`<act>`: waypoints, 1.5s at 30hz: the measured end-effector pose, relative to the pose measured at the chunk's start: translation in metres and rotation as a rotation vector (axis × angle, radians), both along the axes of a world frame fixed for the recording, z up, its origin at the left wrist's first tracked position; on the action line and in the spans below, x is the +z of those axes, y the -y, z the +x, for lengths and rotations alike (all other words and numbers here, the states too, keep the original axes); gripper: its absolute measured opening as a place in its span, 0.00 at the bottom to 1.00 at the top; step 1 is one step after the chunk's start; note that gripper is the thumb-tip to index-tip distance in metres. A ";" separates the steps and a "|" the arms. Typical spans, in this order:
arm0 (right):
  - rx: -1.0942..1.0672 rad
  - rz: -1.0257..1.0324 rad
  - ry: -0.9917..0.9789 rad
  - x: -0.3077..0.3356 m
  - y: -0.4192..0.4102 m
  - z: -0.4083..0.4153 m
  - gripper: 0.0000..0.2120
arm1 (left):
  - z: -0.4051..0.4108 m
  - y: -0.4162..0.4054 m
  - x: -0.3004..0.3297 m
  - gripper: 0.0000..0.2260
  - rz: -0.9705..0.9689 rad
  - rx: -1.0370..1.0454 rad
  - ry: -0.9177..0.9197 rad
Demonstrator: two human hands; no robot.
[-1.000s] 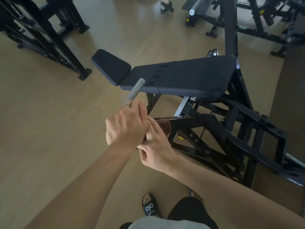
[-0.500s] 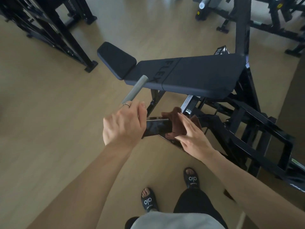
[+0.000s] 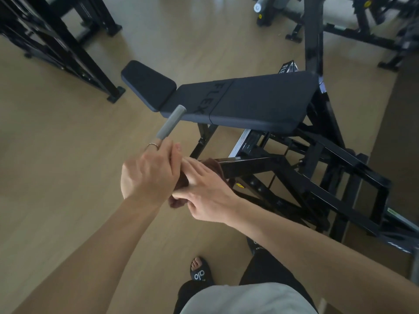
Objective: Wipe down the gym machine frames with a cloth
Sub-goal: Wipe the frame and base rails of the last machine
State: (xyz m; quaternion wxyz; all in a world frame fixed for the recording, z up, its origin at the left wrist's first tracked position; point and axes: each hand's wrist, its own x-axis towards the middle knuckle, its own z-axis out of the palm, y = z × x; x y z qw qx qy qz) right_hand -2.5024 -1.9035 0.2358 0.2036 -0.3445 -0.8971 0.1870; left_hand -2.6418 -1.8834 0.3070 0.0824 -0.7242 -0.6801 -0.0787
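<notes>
Left hand (image 3: 149,173): clenched round the base of the grey handle grip (image 3: 170,123); steadies the lever
Right hand (image 3: 204,191): fingers flat, pressing the brown cloth (image 3: 215,169) on the black frame arm (image 3: 251,165), just beside the left hand
Technique: judged best with long strokes along the arm; refold cloth when soiled
Obscured: most of the cloth under both hands; frame underside; padded bench (image 3: 240,103) hides the uprights

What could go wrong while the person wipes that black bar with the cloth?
The left hand grips the grey handle, which looks like part of a lever arm; if it swings, fingers might get pinched. The right hand presses the brown cloth on the black frame bar right beside the left hand, so they may bump. Loose cloth could snag on the frame's joints.
</notes>
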 end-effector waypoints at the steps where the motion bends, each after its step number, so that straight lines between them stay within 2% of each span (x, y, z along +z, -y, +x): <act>1: 0.008 0.026 0.036 -0.010 -0.001 0.015 0.10 | 0.000 -0.001 -0.002 0.16 0.023 -0.041 -0.021; 4: -0.025 0.057 0.123 -0.035 -0.007 0.060 0.17 | 0.006 -0.006 -0.003 0.18 0.029 -0.161 -0.096; 8: -0.048 0.038 0.209 -0.071 -0.019 0.110 0.22 | 0.037 -0.011 -0.018 0.17 -0.146 -0.276 -0.259; 13: -0.137 -0.038 0.305 -0.100 -0.024 0.160 0.21 | 0.052 -0.017 -0.043 0.15 -0.245 -0.208 -0.323; 16: -0.157 -0.060 0.251 -0.094 -0.025 0.156 0.18 | 0.053 -0.018 -0.051 0.17 -0.233 -0.172 -0.365; 23: 0.053 -0.116 0.110 -0.053 -0.036 0.093 0.04 | 0.053 -0.021 -0.057 0.16 -0.230 -0.168 -0.398; 27: 0.111 -0.169 0.133 -0.067 -0.044 0.125 0.08 | 0.054 -0.020 -0.057 0.15 -0.203 -0.149 -0.424; 31: -0.010 -0.287 0.255 -0.096 -0.050 0.186 0.12 | 0.055 -0.019 -0.057 0.14 -0.165 -0.171 -0.417; 35: -0.236 -0.394 0.448 -0.128 -0.056 0.254 0.08 | 0.056 -0.018 -0.056 0.16 -0.207 -0.156 -0.434; 39: -0.369 -0.572 0.323 -0.143 -0.058 0.271 0.14 | 0.056 -0.018 -0.059 0.17 -0.212 -0.140 -0.444; 41: -0.332 -0.562 0.309 -0.139 -0.060 0.263 0.14 | 0.056 -0.018 -0.061 0.17 -0.196 -0.134 -0.450; 45: -0.178 -0.378 0.307 -0.110 -0.057 0.219 0.06 | 0.056 -0.019 -0.064 0.16 -0.175 -0.138 -0.438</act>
